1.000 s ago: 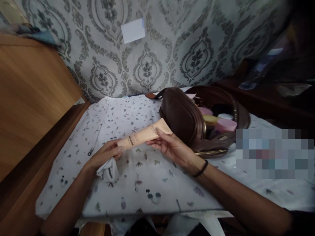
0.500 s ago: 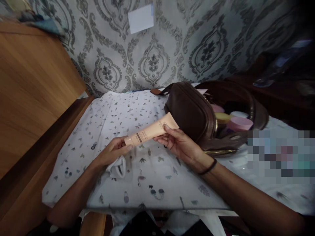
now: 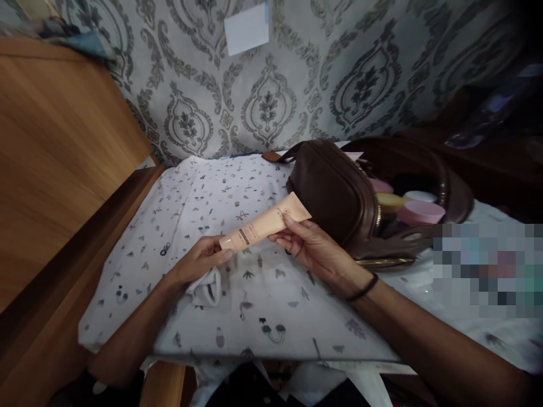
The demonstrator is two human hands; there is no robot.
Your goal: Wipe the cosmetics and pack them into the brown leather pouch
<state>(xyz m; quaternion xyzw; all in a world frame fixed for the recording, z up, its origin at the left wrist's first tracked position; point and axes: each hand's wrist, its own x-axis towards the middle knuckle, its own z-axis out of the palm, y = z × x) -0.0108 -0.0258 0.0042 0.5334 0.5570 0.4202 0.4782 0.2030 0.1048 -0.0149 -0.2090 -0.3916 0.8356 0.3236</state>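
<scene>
- peach tube (image 3: 267,224), held aslant above the worktop (image 3: 229,195) between both hands, cap end at lower left, flat end at upper right, print facing up
- left hand (image 3: 203,258) closed lightly around the cap end, with thumb in front
- right hand (image 3: 316,249) partly curled, pinching the tube near its flat end, with thumb on top and fingers beneath
- dark band (image 3: 363,288) around the right wrist
- small bundle of white cloth (image 3: 206,288) just below the left hand; cannot tell whether held or lying loose
- brown bag (image 3: 324,195) lying open on the worktop, just beyond the right hand
- inside the bag, a pink lid (image 3: 421,212), yellow lid (image 3: 389,202) and white lid (image 3: 419,196), close together
- farther back, patterned wall (image 3: 269,107) with a white card (image 3: 247,29)
- wooden cabinet (image 3: 63,130) at far left, clear bottle (image 3: 487,116) at far right, dim and blurred
</scene>
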